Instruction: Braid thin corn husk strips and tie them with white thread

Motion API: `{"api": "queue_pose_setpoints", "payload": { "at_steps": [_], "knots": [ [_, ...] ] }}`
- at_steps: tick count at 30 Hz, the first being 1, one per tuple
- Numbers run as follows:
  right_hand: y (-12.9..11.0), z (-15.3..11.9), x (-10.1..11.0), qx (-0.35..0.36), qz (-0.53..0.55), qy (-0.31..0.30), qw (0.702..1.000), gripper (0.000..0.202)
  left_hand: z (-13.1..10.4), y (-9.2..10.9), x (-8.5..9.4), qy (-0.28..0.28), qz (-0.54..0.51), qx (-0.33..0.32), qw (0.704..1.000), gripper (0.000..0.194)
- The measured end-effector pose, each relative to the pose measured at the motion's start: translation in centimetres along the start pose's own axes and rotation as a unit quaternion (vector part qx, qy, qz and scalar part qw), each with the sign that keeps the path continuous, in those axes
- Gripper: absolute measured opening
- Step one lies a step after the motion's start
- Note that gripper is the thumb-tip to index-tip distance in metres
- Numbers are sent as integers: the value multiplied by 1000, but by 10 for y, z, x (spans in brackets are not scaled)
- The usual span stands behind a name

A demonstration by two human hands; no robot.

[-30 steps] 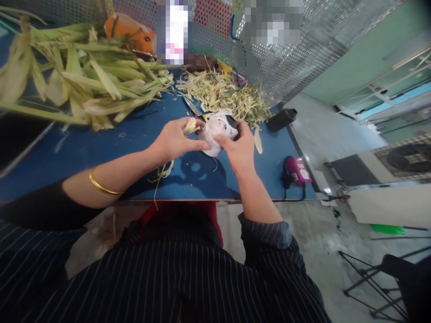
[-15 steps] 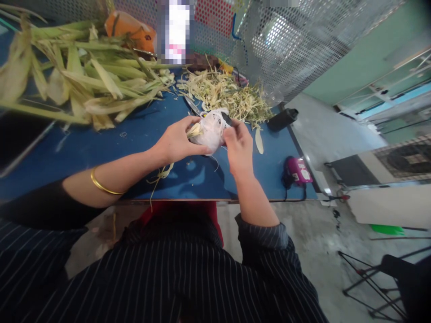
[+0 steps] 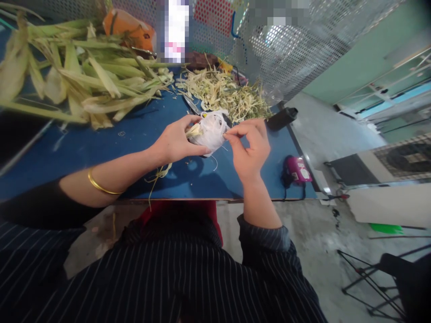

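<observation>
My left hand point(image 3: 178, 141) is wrapped round a white, translucent bundle point(image 3: 213, 134), thumb below and fingers above. White loops of cord show on the bundle's upper right, and pale husk strips point(image 3: 194, 131) poke out on its left side. At the bundle's right edge, my right hand point(image 3: 251, 146) pinches with thumb and forefinger; what lies between the tips is too small to make out. A thin white strand point(image 3: 214, 162) hangs below the bundle. Just behind it lie scissors point(image 3: 191, 104), partly hidden.
Large corn husks point(image 3: 74, 76) are heaped on the blue tabletop point(image 3: 141, 123) at the left. Shredded husk point(image 3: 218, 92) is piled at the back. To the right are a black cylinder point(image 3: 283, 119) and a magenta device point(image 3: 299, 170). Perforated metal mesh point(image 3: 279, 67) stands behind.
My right hand has shifted right and turned, going from cupping the bundle's side to pinching at its edge. My left hand keeps its hold.
</observation>
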State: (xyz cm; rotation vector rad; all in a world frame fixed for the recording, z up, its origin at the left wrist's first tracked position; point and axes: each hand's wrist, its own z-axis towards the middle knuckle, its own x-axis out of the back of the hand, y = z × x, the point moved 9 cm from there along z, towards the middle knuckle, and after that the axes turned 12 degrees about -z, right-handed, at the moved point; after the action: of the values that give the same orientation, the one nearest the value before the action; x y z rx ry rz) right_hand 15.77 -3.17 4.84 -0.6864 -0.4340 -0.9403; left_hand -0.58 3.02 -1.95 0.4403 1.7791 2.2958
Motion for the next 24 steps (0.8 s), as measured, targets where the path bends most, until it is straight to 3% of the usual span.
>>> {"api": "queue_pose_setpoints", "payload": {
  "at_steps": [7, 14, 18, 24],
  "knots": [
    [-4, -3, 4, 17, 11, 5, 1000, 12, 0, 1, 3, 13, 25, 1, 1000, 76],
    [5, -12, 1, -41, 125, -3, 991, 10, 2, -1, 6, 25, 9, -2, 1000, 75],
    [16, -15, 13, -83, 89, -16, 992, 15, 4, -10, 8, 38, -59, 28, 997, 72],
    [36, -20, 32, -117, 5, -66, 991, 7, 6, -21, 8, 51, -143, 66, 986, 56]
  ]
}}
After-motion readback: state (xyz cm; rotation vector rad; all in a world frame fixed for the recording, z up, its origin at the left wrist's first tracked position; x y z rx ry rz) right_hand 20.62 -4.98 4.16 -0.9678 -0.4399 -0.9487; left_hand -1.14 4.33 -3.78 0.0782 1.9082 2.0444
